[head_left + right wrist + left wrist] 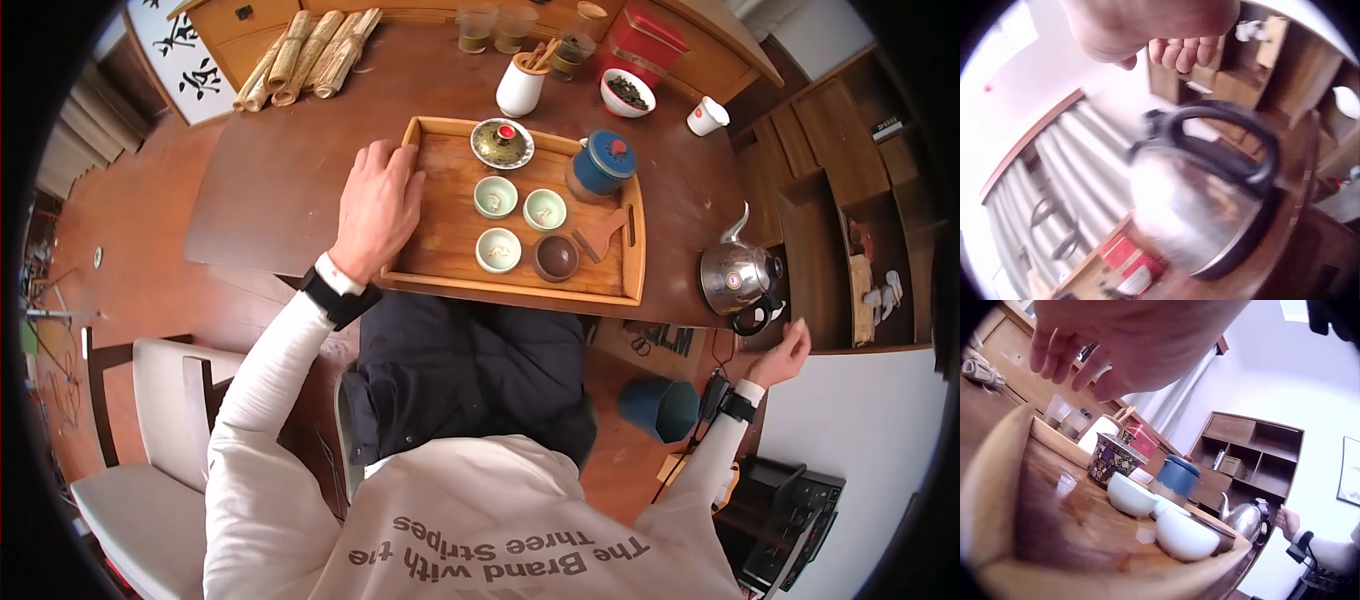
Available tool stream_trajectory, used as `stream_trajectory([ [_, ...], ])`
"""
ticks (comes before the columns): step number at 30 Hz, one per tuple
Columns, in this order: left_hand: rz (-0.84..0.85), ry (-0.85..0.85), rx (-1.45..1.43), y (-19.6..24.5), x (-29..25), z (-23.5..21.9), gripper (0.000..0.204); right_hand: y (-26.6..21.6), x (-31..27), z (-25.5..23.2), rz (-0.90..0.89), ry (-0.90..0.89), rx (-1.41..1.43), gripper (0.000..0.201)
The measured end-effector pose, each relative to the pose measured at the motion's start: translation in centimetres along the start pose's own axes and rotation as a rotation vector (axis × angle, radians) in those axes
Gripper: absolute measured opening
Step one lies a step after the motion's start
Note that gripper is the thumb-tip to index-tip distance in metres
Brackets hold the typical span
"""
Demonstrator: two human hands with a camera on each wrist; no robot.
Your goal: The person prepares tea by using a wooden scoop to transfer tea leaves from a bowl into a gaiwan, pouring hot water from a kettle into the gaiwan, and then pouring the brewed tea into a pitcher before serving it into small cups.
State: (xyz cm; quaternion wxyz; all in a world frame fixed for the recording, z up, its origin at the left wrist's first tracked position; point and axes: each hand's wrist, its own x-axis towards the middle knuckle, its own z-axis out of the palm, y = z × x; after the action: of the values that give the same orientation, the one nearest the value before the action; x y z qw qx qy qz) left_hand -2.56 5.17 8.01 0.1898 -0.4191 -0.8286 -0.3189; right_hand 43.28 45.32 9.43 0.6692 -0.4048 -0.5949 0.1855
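My left hand (378, 205) lies over the left rim of a wooden tray (438, 230), its fingers relaxed and gripping nothing. In the tray are a patterned gaiwan (1112, 459) with its lid on, a blue-lidded canister (600, 168), pale green teacups (495, 198) and a dark brown cup (556, 258). A flat brown wooden piece (603, 237) lies at the tray's right side. My right hand (783, 358) hangs with loosely curled fingers just beyond the black handle of a steel kettle (730, 275). In the right wrist view, space shows between that hand and the kettle.
Bamboo rolls (315, 58) lie at the table's back left. Along the back stand a white holder with wooden tools (520, 88), a bowl of tea leaves (628, 110), a red box (640, 40) and a white cup (707, 117). A blue bin (640, 405) stands below the front edge.
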Motion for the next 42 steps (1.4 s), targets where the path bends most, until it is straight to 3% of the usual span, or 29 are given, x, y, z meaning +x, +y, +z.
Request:
stream_trajectory([
  [3,0.032,0.014,-0.067,1.5,-2.9,-1.1,0.017,-14.7,-6.3,7.0,0.046,-0.344,0.099,0.024],
  [4,0.034,0.007,-0.093,2.2,-4.0,-1.0,0.012,-17.6,-8.2,8.7,-0.037,-0.59,0.146,0.027],
  [5,0.036,0.003,-0.116,2.7,-4.8,-0.8,0.008,-19.0,-9.9,10.9,0.039,-0.786,0.289,0.034],
  [7,-0.004,0.053,-0.162,3.6,-6.0,0.3,0.007,-19.7,-12.7,16.9,-0.199,-1.084,0.355,0.05],
  [9,-0.02,0.074,-0.158,3.8,-6.7,1.6,0.007,-20.3,-15.2,22.4,-0.42,-1.192,0.256,0.058],
  [11,-0.001,0.107,-0.164,3.8,-7.0,2.2,0.007,-19.0,-17.3,26.9,-0.565,-1.224,0.184,0.062],
  [15,-0.02,0.157,-0.144,3.6,-7.3,2.6,0.008,-18.2,-18.6,30.6,-0.576,-1.34,0.108,0.059],
  [24,-0.017,0.223,-0.084,3.6,-7.3,3.1,0.011,-17.9,-19.4,30.9,-0.619,-1.368,0.124,0.058],
  [32,-0.015,0.252,-0.087,3.7,-7.3,3.2,0.011,-18.8,-19.5,32.3,-0.437,-1.513,-0.013,0.06],
  [42,-0.042,0.224,-0.064,3.9,-7.3,3.2,0.01,-18.4,-20.4,34.3,-0.461,-1.424,0.106,0.054],
])
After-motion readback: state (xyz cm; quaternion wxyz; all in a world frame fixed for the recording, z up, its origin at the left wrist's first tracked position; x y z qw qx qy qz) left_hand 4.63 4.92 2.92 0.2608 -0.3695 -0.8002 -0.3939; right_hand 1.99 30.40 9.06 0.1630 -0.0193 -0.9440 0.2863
